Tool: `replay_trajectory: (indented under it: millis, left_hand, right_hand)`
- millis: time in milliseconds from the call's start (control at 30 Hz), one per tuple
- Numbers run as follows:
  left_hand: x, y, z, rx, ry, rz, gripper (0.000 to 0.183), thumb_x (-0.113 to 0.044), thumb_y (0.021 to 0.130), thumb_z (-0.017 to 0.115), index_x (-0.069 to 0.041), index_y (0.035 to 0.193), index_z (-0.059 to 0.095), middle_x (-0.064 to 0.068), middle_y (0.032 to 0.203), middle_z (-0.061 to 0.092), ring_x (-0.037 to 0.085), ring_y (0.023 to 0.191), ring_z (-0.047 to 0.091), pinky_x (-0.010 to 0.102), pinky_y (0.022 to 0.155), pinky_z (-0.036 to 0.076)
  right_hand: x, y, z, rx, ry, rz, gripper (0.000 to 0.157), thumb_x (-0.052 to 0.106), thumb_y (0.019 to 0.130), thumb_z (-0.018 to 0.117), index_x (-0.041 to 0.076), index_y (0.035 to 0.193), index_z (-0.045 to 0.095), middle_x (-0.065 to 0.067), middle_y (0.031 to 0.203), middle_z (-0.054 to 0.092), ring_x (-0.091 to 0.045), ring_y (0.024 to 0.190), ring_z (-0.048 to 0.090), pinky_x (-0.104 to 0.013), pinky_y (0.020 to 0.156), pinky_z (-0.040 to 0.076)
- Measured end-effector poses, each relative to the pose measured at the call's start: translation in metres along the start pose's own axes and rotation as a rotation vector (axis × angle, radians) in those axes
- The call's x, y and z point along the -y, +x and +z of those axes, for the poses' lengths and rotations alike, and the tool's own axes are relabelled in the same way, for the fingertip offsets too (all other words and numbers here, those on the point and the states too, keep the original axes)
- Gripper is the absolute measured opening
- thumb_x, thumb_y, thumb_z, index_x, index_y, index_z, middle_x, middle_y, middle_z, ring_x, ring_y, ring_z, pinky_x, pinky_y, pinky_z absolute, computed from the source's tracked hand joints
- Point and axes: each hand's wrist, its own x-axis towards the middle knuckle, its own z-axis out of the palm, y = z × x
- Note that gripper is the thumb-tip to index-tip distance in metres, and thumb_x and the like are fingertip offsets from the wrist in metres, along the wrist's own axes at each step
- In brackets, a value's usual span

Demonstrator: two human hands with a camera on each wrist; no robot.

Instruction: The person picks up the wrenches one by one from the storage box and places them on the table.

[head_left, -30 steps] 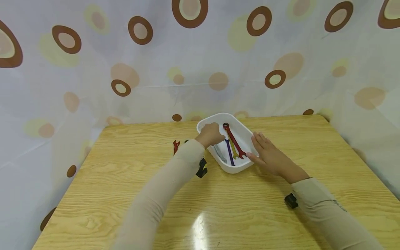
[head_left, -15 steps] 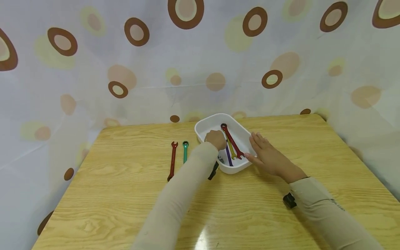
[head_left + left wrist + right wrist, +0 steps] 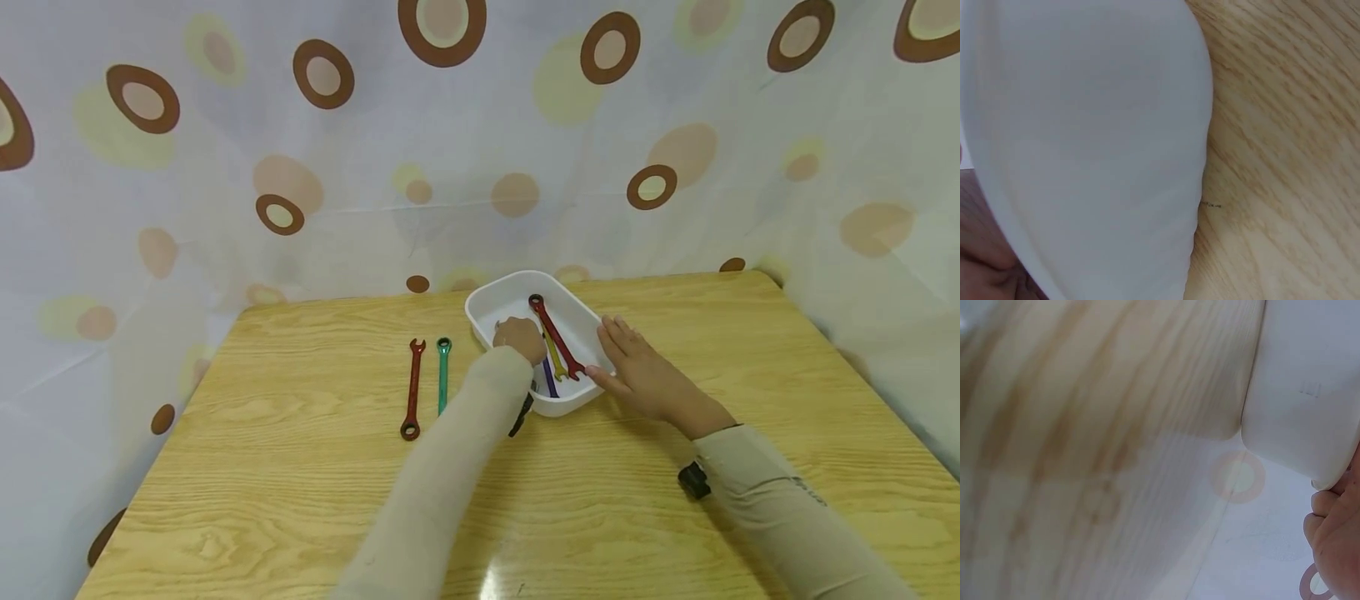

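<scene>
A white plastic bin [image 3: 480,302] holds several wrenches. In the head view a red wrench [image 3: 557,337], a yellow wrench [image 3: 558,367] and a purple wrench [image 3: 551,379] lie inside it. My left hand [image 3: 520,337] reaches down into the bin's left part, over a grey wrench that is mostly covered; its fingertips are hidden. Against the bin's right rim rests my right hand [image 3: 637,375], fingers extended and thumb near the front corner. The left wrist view is mostly bin wall [image 3: 1097,137]; the right wrist view catches curled-looking fingertips [image 3: 1322,506] at the rim.
Left of the bin, another red wrench [image 3: 413,392] and a green wrench [image 3: 443,371] lie side by side on the wooden table [image 3: 300,467]. My left forearm passes over the green wrench's lower end. A patterned curtain [image 3: 360,167] hangs behind the table's far edge.
My left hand has moved right and lower in the bin, over the grey wrench. Its forearm swung right, uncovering the red and green wrenches on the table. My right hand stays at the rim.
</scene>
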Motion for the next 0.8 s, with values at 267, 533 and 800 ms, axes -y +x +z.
replay_trajectory:
  millis: [267, 533, 800]
  left_hand:
    - [-0.002, 0.011, 0.017, -0.044, -0.041, -0.010, 0.025, -0.018, 0.094, 0.051, -0.006, 0.105, 0.070, 0.007, 0.104, 0.070, 0.018, 0.095, 0.065, 0.027, 0.083, 0.052]
    - [0.002, 0.015, 0.022, -0.018, -0.125, -0.018, 0.017, -0.014, 0.088, 0.058, -0.006, 0.096, 0.070, 0.010, 0.094, 0.070, 0.020, 0.077, 0.065, 0.028, 0.060, 0.054]
    - [0.001, 0.014, 0.018, -0.018, -0.103, 0.006, 0.017, -0.020, 0.084, 0.067, -0.006, 0.093, 0.071, 0.009, 0.091, 0.071, 0.020, 0.077, 0.067, 0.029, 0.061, 0.055]
  right_hand:
    - [0.002, 0.000, -0.002, 0.002, 0.006, -0.001, 0.074, 0.044, 0.102, 0.039, -0.010, 0.147, 0.017, -0.027, 0.156, 0.010, -0.041, 0.145, 0.005, -0.056, 0.115, 0.012]
    - [0.002, -0.001, 0.001, -0.003, 0.032, -0.013, 0.074, 0.045, 0.102, 0.039, -0.009, 0.148, 0.017, -0.027, 0.156, 0.009, -0.042, 0.144, 0.005, -0.056, 0.114, 0.012]
    - [0.003, -0.002, -0.001, -0.009, 0.022, -0.016, 0.073, 0.043, 0.102, 0.039, -0.010, 0.147, 0.018, -0.028, 0.156, 0.009, -0.042, 0.144, 0.005, -0.056, 0.114, 0.012]
